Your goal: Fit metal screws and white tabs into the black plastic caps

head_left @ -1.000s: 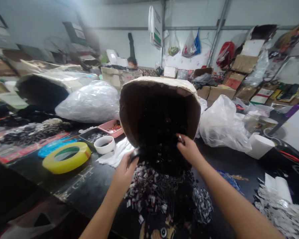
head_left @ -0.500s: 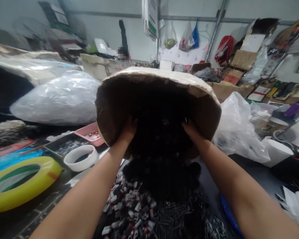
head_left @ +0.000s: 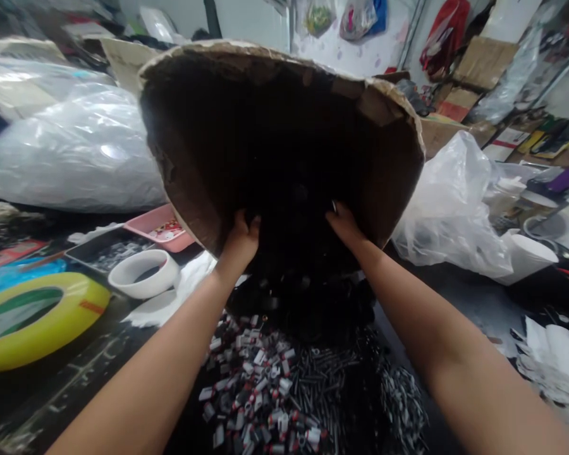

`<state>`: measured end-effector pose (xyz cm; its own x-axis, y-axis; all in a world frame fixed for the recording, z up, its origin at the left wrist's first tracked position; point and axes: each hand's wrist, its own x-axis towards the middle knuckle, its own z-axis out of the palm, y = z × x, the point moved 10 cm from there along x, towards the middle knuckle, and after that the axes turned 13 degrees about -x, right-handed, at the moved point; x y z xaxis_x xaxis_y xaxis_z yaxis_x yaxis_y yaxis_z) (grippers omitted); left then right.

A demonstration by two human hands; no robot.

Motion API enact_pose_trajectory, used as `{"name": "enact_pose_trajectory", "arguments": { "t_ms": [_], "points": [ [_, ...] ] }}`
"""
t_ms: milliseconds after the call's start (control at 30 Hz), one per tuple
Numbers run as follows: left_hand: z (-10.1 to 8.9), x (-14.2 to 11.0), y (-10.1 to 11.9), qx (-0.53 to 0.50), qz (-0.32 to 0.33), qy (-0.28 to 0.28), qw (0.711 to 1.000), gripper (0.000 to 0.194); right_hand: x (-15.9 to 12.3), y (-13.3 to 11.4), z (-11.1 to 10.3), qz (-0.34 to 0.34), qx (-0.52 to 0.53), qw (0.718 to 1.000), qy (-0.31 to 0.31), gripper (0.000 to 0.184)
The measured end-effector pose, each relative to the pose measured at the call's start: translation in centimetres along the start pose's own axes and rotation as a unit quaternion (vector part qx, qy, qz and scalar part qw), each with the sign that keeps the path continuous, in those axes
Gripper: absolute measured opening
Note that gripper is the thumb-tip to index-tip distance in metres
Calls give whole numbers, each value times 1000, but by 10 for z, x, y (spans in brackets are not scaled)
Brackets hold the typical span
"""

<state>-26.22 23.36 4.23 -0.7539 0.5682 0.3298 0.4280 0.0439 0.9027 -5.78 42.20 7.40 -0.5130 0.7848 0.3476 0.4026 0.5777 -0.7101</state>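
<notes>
A large cardboard box [head_left: 194, 183] lies on its side with its mouth facing me, its inside very dark. My left hand [head_left: 243, 237] reaches into the lower left of the mouth, thumb showing and the other fingers mostly lost in the dark. Across from it, my right hand [head_left: 345, 224] is inside the right part, its fingertips also sunk in shadow. Black pieces [head_left: 303, 309] spill over the box's lower edge between my forearms; their kind is too dark to make out. Before them lie small grey-white parts with red bits [head_left: 260, 385] and dark screw-like pins [head_left: 320, 379].
On the left are a yellow tape roll [head_left: 85, 303], a white ring [head_left: 145, 275], a grey tray [head_left: 88, 253] and a pink tray [head_left: 168, 239]. A bulky plastic bag [head_left: 80, 151] lies behind them. Another clear bag [head_left: 455, 215] and a white cup [head_left: 531, 256] stand right.
My left hand has gone from the box's front edge into the mouth, and my right hand is inside too. The box looks larger and nearer. Black pieces have spread out in front of it.
</notes>
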Motion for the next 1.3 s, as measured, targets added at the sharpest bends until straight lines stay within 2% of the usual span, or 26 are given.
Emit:
{"name": "enact_pose_trajectory", "arguments": {
  "t_ms": [200,300,367,467,567,667,733,800,833,867,933,1033,1100,1200,1300],
  "points": [
    [-14,-47,6,18,-22,-1,1000,43,-25,-32,22,-23,-8,997,-78,30],
    [-19,-65,8,24,-29,-1,999,40,-42,-52,21,-46,-2,992,-113,27],
    [-22,-72,15,18,-30,-2,999,39,-51,-66,14,-58,0,990,-127,28],
    [-35,-81,39,-9,-22,2,1000,39,-62,-83,-14,-54,-7,991,-125,37],
    [-60,-111,61,-58,-14,10,998,39,-96,-94,-62,-43,-8,993,-112,45],
    [-86,-180,58,-128,-55,7,990,39,-173,-98,-107,-46,8,992,-118,44],
    [-93,-242,43,-160,-113,-12,980,39,-240,-90,-117,-27,29,986,-164,35],
    [-90,-303,28,-189,-178,-31,965,36,-305,-73,-103,17,20,967,-255,27],
    [-88,-329,22,-208,-206,-32,956,34,-330,-65,-93,36,1,959,-282,25],
    [-84,-350,17,-231,-232,-31,944,34,-347,-61,-85,37,-27,959,-279,23],
    [-73,-379,13,-279,-274,-28,920,34,-363,-63,-64,-1,-104,958,-269,21],
    [-58,-392,14,-344,-315,-24,884,34,-361,-75,-29,-62,-248,932,-259,17],
    [-50,-391,15,-380,-336,-23,862,34,-355,-82,-12,-82,-290,918,-259,13],
    [-39,-387,14,-424,-360,-18,831,35,-347,-87,0,-91,-318,908,-258,11],
    [-34,-384,13,-456,-370,-5,809,34,-345,-86,1,-95,-324,906,-256,10]
  ]
}}
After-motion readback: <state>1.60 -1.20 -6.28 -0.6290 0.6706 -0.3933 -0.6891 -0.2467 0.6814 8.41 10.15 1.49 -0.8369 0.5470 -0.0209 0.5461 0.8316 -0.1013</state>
